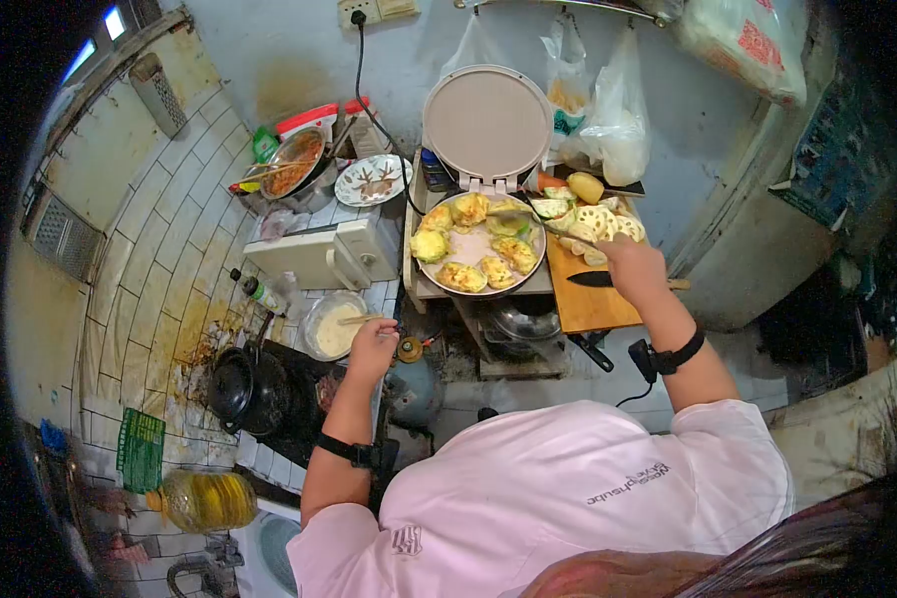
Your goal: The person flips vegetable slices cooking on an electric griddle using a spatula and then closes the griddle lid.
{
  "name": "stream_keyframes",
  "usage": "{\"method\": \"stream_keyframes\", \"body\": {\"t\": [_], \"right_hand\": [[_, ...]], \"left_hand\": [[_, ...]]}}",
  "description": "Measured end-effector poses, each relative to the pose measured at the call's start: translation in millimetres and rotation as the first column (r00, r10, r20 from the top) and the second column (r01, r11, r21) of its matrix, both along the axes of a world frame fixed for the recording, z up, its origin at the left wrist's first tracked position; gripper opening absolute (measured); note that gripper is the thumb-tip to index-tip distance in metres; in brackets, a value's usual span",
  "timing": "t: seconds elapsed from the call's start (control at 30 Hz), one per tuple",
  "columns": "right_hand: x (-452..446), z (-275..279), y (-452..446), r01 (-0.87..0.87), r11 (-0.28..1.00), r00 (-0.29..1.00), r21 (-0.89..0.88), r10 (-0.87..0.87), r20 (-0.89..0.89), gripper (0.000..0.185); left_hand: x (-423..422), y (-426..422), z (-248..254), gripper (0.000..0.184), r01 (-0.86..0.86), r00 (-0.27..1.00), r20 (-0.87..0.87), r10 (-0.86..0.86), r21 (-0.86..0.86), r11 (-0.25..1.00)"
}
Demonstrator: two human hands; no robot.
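Note:
My left hand (pixel 373 347) is closed around chopsticks (pixel 357 320) at the right rim of a metal bowl (pixel 312 337) of pale batter. My right hand (pixel 634 265) is closed on the dark handle of a spatula (pixel 566 233). Its blade reaches over the upper right of a round electric griddle (pixel 478 241). Several golden, battered slices (pixel 460 277) lie in a ring on the griddle plate, whose lid (pixel 488 122) stands open. Below my right hand, a dark-bladed knife (pixel 590 279) rests on the wooden cutting board (pixel 600 311), near sliced lotus root (pixel 596 221).
A patterned plate (pixel 373 180) and a pan of reddish food (pixel 294 164) stand at the back left. A black wok (pixel 259 387) sits on the stove. A black power cord (pixel 365 90) runs down the wall. Plastic bags (pixel 616 115) hang behind the board.

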State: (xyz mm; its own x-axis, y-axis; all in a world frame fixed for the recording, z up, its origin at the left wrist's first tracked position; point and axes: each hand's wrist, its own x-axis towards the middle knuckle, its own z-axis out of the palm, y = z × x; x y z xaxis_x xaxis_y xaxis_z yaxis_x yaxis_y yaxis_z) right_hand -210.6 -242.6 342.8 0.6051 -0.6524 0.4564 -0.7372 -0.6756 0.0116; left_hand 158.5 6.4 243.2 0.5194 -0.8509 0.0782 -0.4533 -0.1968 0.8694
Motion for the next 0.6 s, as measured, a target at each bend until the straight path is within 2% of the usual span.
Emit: {"method": "stream_keyframes", "body": {"t": [0.07,0.17,0.23,0.4,0.47,0.53,0.6], "right_hand": [[-1.6,-9.1,-6.7,0.008,0.999,0.999,0.034,-0.006,-0.038,0.022],[-5.1,9.5,7.1,-0.045,0.997,0.997,0.058,0.049,-0.056,0.022],[-12.5,25.0,13.7,-0.03,0.993,0.999,0.112,0.034,-0.033,0.024],[-17.0,36.7,22.9,0.058,0.99,0.998,0.127,-0.055,-0.028,0.023],[-15.4,33.5,23.7,0.086,0.984,0.996,0.154,-0.081,-0.038,0.023],[-13.8,20.4,18.7,0.103,0.978,0.993,0.182,-0.092,-0.072,0.024],[-12.3,11.0,20.0,0.07,0.976,0.996,0.206,-0.058,-0.062,0.024]], "left_hand": [[0.1,-1.8,1.6,0.023,-0.007,1.0,0.021,0.006,0.021,1.0],[3.8,-1.3,-3.0,0.023,-0.023,0.998,-0.055,0.026,0.047,0.999],[4.8,-1.1,-5.4,0.023,-0.006,0.997,-0.08,0.004,-0.021,1.0],[6.3,-3.2,0.7,0.026,-0.041,0.992,-0.117,0.039,-0.015,0.999],[9.0,-3.9,0.5,0.027,-0.036,0.992,-0.125,0.032,-0.024,0.999],[9.0,-6.3,4.6,0.027,-0.047,0.998,-0.052,0.047,0.007,0.999],[5.6,-7.8,11.9,0.027,-0.05,0.997,-0.053,0.052,0.029,0.998]]}}
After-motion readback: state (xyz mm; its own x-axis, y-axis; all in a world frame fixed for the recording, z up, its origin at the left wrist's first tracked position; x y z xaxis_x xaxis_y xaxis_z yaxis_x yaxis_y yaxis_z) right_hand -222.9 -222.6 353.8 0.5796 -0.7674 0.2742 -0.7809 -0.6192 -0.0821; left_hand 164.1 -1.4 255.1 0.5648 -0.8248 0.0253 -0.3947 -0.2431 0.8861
